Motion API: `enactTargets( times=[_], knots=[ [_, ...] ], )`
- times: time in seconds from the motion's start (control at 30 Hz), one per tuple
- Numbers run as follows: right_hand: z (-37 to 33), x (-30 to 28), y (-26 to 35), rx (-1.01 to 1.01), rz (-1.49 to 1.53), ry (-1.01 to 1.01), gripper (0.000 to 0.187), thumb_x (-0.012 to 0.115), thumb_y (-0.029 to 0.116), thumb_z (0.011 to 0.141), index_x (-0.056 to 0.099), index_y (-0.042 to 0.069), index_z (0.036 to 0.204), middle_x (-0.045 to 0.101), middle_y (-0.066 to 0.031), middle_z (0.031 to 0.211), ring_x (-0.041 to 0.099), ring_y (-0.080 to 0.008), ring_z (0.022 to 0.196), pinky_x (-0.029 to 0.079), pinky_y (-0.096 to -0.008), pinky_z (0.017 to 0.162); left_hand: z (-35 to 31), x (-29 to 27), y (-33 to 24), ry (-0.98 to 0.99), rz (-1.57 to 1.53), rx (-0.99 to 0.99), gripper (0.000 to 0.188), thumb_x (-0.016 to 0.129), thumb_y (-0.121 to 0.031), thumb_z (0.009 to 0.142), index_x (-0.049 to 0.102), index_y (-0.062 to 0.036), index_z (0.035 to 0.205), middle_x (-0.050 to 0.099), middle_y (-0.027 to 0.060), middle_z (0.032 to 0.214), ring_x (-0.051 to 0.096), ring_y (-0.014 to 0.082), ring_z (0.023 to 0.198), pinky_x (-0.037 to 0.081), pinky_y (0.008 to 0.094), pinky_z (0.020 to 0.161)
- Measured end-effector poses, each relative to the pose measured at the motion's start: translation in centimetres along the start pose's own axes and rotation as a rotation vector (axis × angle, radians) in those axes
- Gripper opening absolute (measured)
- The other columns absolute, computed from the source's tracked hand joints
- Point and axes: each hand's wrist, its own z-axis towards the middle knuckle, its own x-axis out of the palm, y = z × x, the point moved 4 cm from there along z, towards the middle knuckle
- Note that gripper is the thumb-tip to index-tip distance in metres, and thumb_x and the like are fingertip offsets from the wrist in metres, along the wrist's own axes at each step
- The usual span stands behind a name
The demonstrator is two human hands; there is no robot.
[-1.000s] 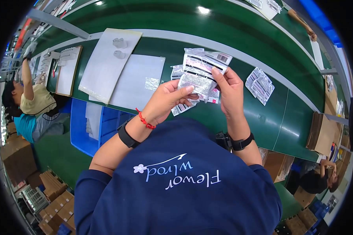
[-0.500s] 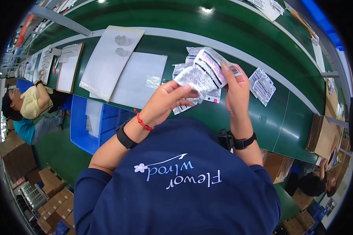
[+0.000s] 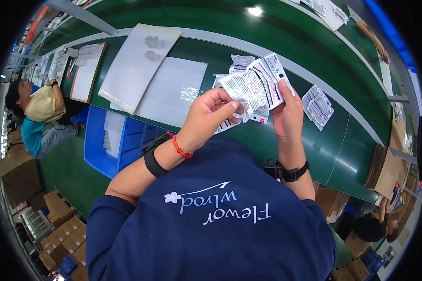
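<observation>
Both hands up, a fan of printed packets held over the green desk [image 3: 286, 140].

The left hand [image 3: 211, 114] pinches the packets [image 3: 255, 86] at their lower edge, fingers pressed together; the right hand [image 3: 288, 114] grips them from the right, thumb on top. More packets [image 3: 318, 107] lie just right; white sheets [image 3: 171, 91] lie left.

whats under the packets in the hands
Under the held packets more flat printed packets lie on the green table. Both hands cover the rest of that pile.
</observation>
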Motion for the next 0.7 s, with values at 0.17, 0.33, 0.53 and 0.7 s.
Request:
enactTargets(
  times=[0.17,0.33,0.53,0.7],
  knots=[
    [0.1,-0.2,-0.6,0.006,0.035,0.012,0.034,0.053,0.018,0.097,0.054,-0.006,0.121,0.064,-0.0149,0.113,0.065,-0.0192,0.1,0.053,-0.0326,0.087,0.0,0.2,-0.2,-0.024,-0.081,0.004,0.021,0.059,-0.007,0.091,0.056,0.002,0.11,0.065,0.0093,0.099,0.064,0.0159,0.088,0.055,0.0308,0.074],
    [-0.8,0.9,0.1,-0.13,-0.077,0.083,0.027,0.053,0.019,0.098,0.057,-0.002,0.115,0.066,-0.0112,0.107,0.066,-0.0155,0.093,0.054,-0.0281,0.081,0.1,1.2,-1.2,-0.097,-0.208,-0.137,0.027,0.062,-0.007,0.09,0.054,0.0012,0.115,0.065,0.0102,0.104,0.064,0.0161,0.091,0.054,0.0276,0.076],
    [-1.3,0.8,0.1,-0.184,-0.16,0.162,0.02,0.053,0.018,0.099,0.06,0.0,0.105,0.067,-0.0068,0.098,0.065,-0.0109,0.086,0.053,-0.0234,0.075,0.0,-0.7,-0.4,-0.084,-0.071,-0.177,0.03,0.069,-0.008,0.086,0.056,0.0002,0.112,0.066,0.0086,0.101,0.063,0.0125,0.09,0.053,0.0241,0.072],
    [-1.4,1.3,0.8,-0.211,-0.077,0.148,0.019,0.052,0.018,0.099,0.061,0.001,0.1,0.067,-0.0052,0.095,0.064,-0.0092,0.083,0.052,-0.0235,0.075,-0.2,0.0,-0.4,-0.064,-0.03,-0.046,0.033,0.07,-0.01,0.086,0.056,0.0002,0.115,0.067,0.0071,0.104,0.063,0.0125,0.092,0.05,0.0245,0.076]
  ],
)
